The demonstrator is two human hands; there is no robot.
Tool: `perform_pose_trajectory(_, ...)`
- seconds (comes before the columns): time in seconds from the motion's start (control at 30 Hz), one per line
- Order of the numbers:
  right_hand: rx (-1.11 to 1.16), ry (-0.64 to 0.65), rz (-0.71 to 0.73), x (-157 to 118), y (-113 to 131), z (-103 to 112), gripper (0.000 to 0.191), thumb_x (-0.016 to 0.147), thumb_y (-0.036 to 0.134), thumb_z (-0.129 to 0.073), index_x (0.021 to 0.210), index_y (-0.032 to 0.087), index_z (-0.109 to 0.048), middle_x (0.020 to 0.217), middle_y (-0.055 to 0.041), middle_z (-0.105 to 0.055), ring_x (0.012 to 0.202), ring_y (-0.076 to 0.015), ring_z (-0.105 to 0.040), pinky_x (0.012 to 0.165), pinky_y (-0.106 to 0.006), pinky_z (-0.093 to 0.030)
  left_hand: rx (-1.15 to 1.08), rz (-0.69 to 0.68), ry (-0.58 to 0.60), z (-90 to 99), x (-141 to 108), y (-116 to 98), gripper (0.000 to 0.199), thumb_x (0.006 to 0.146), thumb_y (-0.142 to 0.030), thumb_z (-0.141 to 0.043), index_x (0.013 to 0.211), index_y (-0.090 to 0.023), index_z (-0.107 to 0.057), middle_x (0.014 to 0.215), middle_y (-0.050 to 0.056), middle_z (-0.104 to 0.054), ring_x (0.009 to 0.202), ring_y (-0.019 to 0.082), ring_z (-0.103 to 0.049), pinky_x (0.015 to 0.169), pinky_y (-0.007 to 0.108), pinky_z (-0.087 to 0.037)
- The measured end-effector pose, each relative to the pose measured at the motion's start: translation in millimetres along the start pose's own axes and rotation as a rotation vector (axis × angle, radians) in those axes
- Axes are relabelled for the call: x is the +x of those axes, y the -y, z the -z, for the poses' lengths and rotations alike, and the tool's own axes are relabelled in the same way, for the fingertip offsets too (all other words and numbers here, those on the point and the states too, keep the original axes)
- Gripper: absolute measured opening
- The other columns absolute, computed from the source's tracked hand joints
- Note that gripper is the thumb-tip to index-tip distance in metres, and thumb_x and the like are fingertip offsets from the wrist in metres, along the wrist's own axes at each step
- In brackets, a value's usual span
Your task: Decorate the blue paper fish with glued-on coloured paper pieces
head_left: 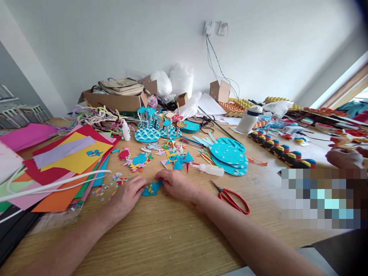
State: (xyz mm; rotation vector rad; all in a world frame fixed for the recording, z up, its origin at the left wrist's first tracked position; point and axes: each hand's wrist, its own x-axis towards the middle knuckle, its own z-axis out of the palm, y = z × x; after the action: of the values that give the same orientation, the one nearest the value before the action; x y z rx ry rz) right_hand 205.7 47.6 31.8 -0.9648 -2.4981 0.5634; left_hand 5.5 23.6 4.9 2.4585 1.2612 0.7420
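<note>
A blue paper fish with yellow triangular patches (151, 189) lies between a person's two bare hands at a wood-grained table (161, 239). The left hand (129, 193), fingers drawn together, is at the fish's head end; the right hand (176, 184) curls by its tail. Whether either hand pinches the paper or merely rests there cannot be told. Red-handled metal scissors (235, 202) lie right of the right hand, a white plastic squeeze bottle (212, 170) just beyond it, small coloured paper dots (101, 191) left of the left hand.
</note>
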Motion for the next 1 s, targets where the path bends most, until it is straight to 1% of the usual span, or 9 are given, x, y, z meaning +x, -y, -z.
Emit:
perform_pose_trajectory(0.1,-0.052,-0.007,0.031,-1,0,0,0.034,0.072,0.001,-0.039,0.094,0.012,-0.062,0.091,-0.0074,-0.063,0.081,-0.0139,-0.057,0.072,-0.022,-0.042,0.005,-0.022,-0.020,-0.4,-2,3,0.024,0.080,-0.013,-0.039,0.090,-0.019,-0.060,0.089,0.005,-0.062,0.085,0.017,-0.057,0.078,0.030,-0.046)
perform_pose_trajectory(0.3,-0.173,0.093,0.122,-1,-3,-1,0.035,0.071,0.002,-0.042,0.097,0.017,-0.062,0.090,-0.0057,-0.060,0.083,-0.0145,-0.054,0.072,-0.022,-0.040,0.042,-0.078,-0.006,1.5,-4,1,0.025,0.081,-0.011,-0.037,0.088,-0.019,-0.060,0.082,0.004,-0.061,0.079,0.016,-0.057,0.072,0.027,-0.047)
perform_pose_trajectory(0.43,-0.227,0.117,0.099,-1,0,-1,0.032,0.074,0.005,-0.043,0.098,0.018,-0.059,0.091,-0.0052,-0.058,0.084,-0.0143,-0.054,0.070,-0.022,-0.039,0.075,-0.080,-0.010,0.6,-4,-1,0.025,0.081,-0.011,-0.037,0.090,-0.018,-0.059,0.085,0.006,-0.061,0.081,0.018,-0.057,0.073,0.029,-0.047)
perform_pose_trajectory(0.57,-0.308,0.119,0.059,-5,16,9,0.030,0.077,0.007,-0.040,0.100,0.017,-0.056,0.093,-0.0059,-0.057,0.084,-0.0148,-0.054,0.066,-0.022,-0.039,0.062,-0.052,-0.022,2.0,-3,-4,0.024,0.081,-0.013,-0.037,0.089,-0.018,-0.059,0.085,0.006,-0.063,0.081,0.018,-0.059,0.072,0.029,-0.048)
perform_pose_trajectory(0.67,-0.377,0.159,0.051,-10,29,25,0.029,0.078,0.008,-0.039,0.100,0.018,-0.056,0.092,-0.0054,-0.057,0.081,-0.0152,-0.054,0.063,-0.023,-0.039,0.055,-0.055,-0.030,3.9,-3,-6,0.024,0.082,-0.015,-0.036,0.088,-0.018,-0.059,0.085,0.005,-0.064,0.081,0.017,-0.060,0.073,0.029,-0.049)
perform_pose_trajectory(0.73,-0.403,0.177,-0.005,-16,30,40,0.027,0.079,0.010,-0.039,0.097,0.019,-0.057,0.093,-0.0059,-0.057,0.084,-0.0158,-0.055,0.065,-0.024,-0.039,0.058,-0.069,-0.052,5.2,-3,-7,0.025,0.083,-0.017,-0.034,0.088,-0.019,-0.059,0.086,0.005,-0.064,0.081,0.017,-0.060,0.073,0.029,-0.050)
perform_pose_trajectory(0.8,-0.442,0.167,-0.142,-24,20,57,0.027,0.078,0.009,-0.041,0.095,0.019,-0.058,0.096,-0.0066,-0.057,0.089,-0.0167,-0.054,0.070,-0.025,-0.039,0.075,-0.085,-0.085,7.3,-3,-7,0.027,0.084,-0.019,-0.033,0.088,-0.020,-0.059,0.086,0.005,-0.064,0.080,0.017,-0.061,0.072,0.028,-0.050)
perform_pose_trajectory(0.93,-0.554,0.065,-0.473,-51,-23,86,0.036,0.072,0.013,-0.050,0.108,0.015,-0.054,0.110,-0.0116,-0.053,0.102,-0.0237,-0.048,0.080,-0.031,-0.038,0.122,-0.111,-0.160,13.5,-3,-11,0.028,0.083,-0.019,-0.032,0.086,-0.019,-0.060,0.085,0.006,-0.064,0.079,0.017,-0.061,0.071,0.028,-0.050)
perform_pose_trajectory(1.0,-0.555,0.090,-0.591,-66,-45,92,0.043,0.070,0.016,-0.054,0.112,0.014,-0.051,0.112,-0.0133,-0.052,0.102,-0.0263,-0.048,0.080,-0.034,-0.037,0.117,-0.114,-0.157,16.3,-2,-14,0.026,0.083,-0.019,-0.033,0.086,-0.019,-0.060,0.085,0.005,-0.065,0.079,0.017,-0.061,0.072,0.028,-0.050)
